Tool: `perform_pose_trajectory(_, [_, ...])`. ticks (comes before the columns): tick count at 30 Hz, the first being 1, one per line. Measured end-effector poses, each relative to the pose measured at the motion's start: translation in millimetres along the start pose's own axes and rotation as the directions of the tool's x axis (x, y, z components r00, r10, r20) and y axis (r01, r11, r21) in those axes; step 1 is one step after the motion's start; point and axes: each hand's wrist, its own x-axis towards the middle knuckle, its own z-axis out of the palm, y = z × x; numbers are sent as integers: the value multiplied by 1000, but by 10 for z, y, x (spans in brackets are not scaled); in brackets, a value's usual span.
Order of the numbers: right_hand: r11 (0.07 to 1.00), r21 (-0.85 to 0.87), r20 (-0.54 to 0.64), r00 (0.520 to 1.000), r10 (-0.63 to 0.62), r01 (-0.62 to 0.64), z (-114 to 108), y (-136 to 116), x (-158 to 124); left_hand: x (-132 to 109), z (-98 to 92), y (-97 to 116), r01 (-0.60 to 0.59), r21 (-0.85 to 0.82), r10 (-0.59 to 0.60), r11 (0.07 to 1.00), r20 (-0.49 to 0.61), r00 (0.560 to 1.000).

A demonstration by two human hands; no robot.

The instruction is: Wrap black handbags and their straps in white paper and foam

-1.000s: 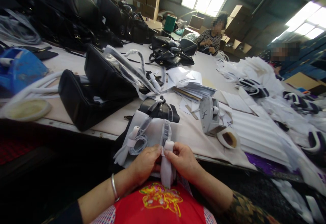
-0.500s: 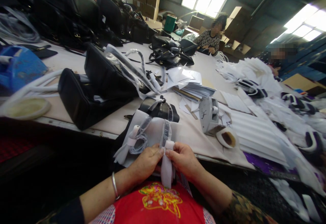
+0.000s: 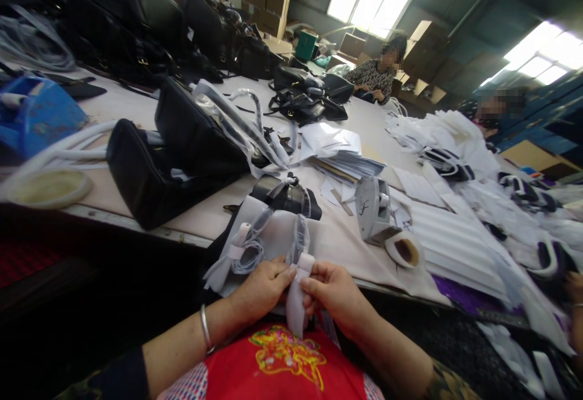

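Note:
My left hand (image 3: 262, 288) and my right hand (image 3: 334, 291) meet close to my chest, both pinched on a white foam wrap strip (image 3: 297, 295) that hangs down between them. The strip wraps the end of a plastic-covered bag handle (image 3: 298, 239). That handle rises to a black handbag (image 3: 285, 196) lying at the table's near edge, partly covered by white wrapping. A silver bangle sits on my left wrist.
A larger black bag (image 3: 173, 157) lies left on the table (image 3: 218, 212). A tape dispenser (image 3: 371, 209) and tape roll (image 3: 405, 249) sit to the right, beside stacked papers (image 3: 339, 151) and white foam sheets (image 3: 455, 242). More black bags line the back. Two other people sit at the far side.
Both hands and the strip have shifted slightly right and down; the view tilted a little. Their grip on the strip is unchanged.

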Motion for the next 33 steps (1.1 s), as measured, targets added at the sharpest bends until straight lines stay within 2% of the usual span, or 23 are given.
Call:
perform_pose_trajectory(3, [999,6,-55,998,-36,37,48,39,-9,-18,-12,19,-22,-31,22,999,-5,1000])
perform_pose_trajectory(7, [997,-11,-105,991,-82,82,95,87,28,-26,-38,29,-74,9,74,997,16,997])
perform_pose_trajectory(12, [996,-33,-79,993,-83,80,73,85,99,10,-50,18,-135,125,139,983,-20,990])
perform_pose_trajectory(15, [997,-41,-50,996,-69,66,42,74,127,23,-44,18,-114,116,117,987,-20,993])
perform_pose_trajectory(17, [998,-37,-27,998,-50,49,21,59,134,21,-28,17,-66,57,67,996,-16,998])
perform_pose_trajectory(20, [1000,-23,-15,1000,-14,14,-14,24,130,13,29,0,35,-136,-36,990,-9,999])
perform_pose_trajectory(24, [1000,-7,3,1000,12,-12,-37,-8,92,21,132,-41,139,-385,-154,912,-9,988])
perform_pose_trajectory(29, [998,63,36,999,-7,5,-92,-78,-51,48,195,-31,144,-437,-191,888,-64,980])
perform_pose_trajectory(31, [995,70,-46,997,-65,68,-270,-192,-90,50,202,3,148,-419,-198,896,-78,977])
perform_pose_trajectory(32, [990,36,-138,982,-130,136,-419,-276,-95,50,202,21,155,-407,-203,900,-79,976])
perform_pose_trajectory(33, [977,-32,-262,941,-213,212,-610,-376,-89,51,200,39,162,-395,-209,904,-77,975])
